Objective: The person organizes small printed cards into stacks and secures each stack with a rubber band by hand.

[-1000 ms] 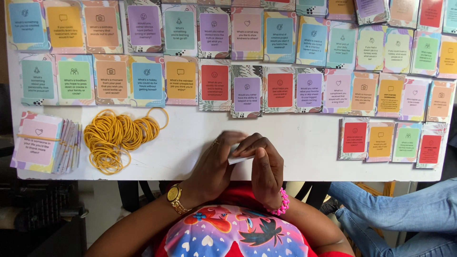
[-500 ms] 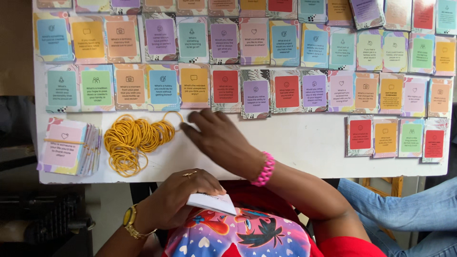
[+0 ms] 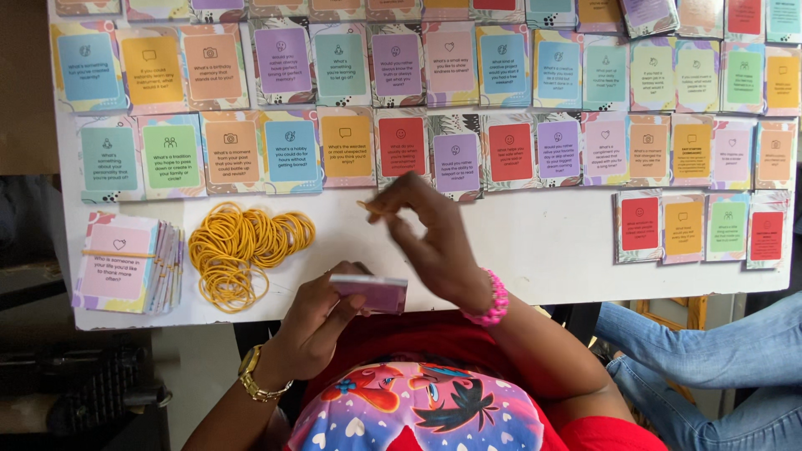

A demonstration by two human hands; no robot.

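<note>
Pinching a single yellow rubber band (image 3: 365,205) between thumb and fingertips of the right hand (image 3: 434,242), lifted just above the surface (image 3: 535,242), other fingers curled loosely. Gripping a small stack of cards (image 3: 370,293) in the left hand (image 3: 322,321), fingers closed around its lower edge, held at the near edge of the surface and close to the body. Judging the step as banding that stack: best keeping the cards squared and flat in the left hand, stretching the band wide with the right before slipping it over a short end, centring it (not near a corner, where slipping off seems likely). Lying just left of the hands, the heap of yellow rubber bands (image 3: 246,250), and beyond it an already banded card bundle (image 3: 125,263). Spreading across the far half of the surface, rows of coloured cards (image 3: 455,92) face up, touching side by side.
</note>
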